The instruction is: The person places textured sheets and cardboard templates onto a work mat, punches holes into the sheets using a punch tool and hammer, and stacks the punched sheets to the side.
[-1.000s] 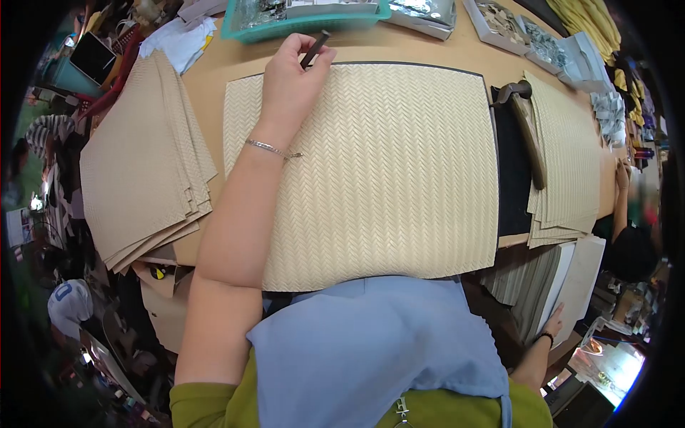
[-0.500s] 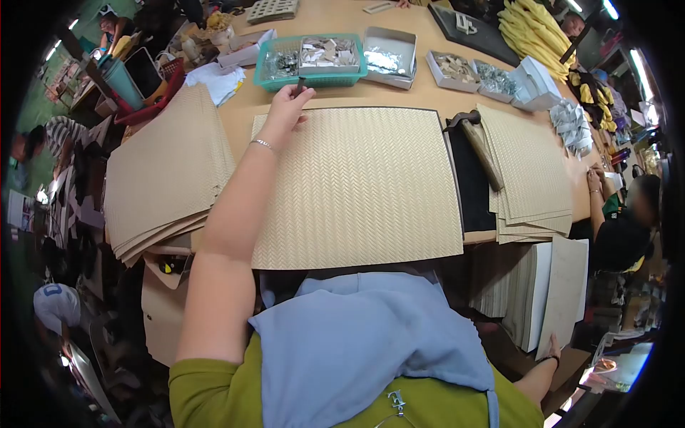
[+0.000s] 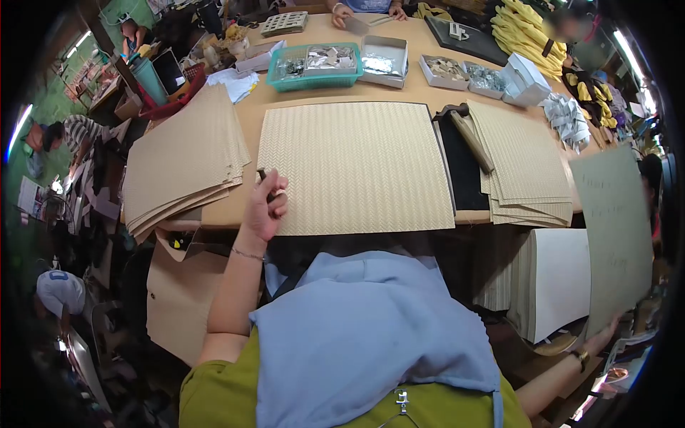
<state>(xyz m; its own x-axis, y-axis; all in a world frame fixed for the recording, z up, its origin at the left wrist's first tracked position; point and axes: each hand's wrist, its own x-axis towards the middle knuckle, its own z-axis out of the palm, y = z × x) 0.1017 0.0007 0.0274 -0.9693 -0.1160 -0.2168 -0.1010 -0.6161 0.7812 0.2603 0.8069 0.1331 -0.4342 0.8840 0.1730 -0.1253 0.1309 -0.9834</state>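
Observation:
My left hand [image 3: 267, 205] is closed around a small dark object [image 3: 262, 173], mostly hidden by the fingers; its kind cannot be made out. That hand rests at the left edge of a woven-textured beige sheet [image 3: 353, 167], which lies in front of me over a dark board. Out to the right, my right hand [image 3: 604, 334] grips the bottom edge of a grey board [image 3: 615, 232]. The board is held upright and bears faint handwriting. Just left of it stand several white and grey boards [image 3: 560, 282] in a stack below the table edge.
Stacks of beige sheets lie left [image 3: 182, 164] and right [image 3: 524, 153]. A hammer [image 3: 471, 139] rests by the right stack. Farther back are a teal basket [image 3: 314, 84] and small boxes [image 3: 384, 78] of metal parts. Another person's hands [image 3: 342, 14] work at the far side.
My left hand has come down from the sheet's top edge to its left edge. With my right hand, the grey board has been lifted up and rightward, away from the stack.

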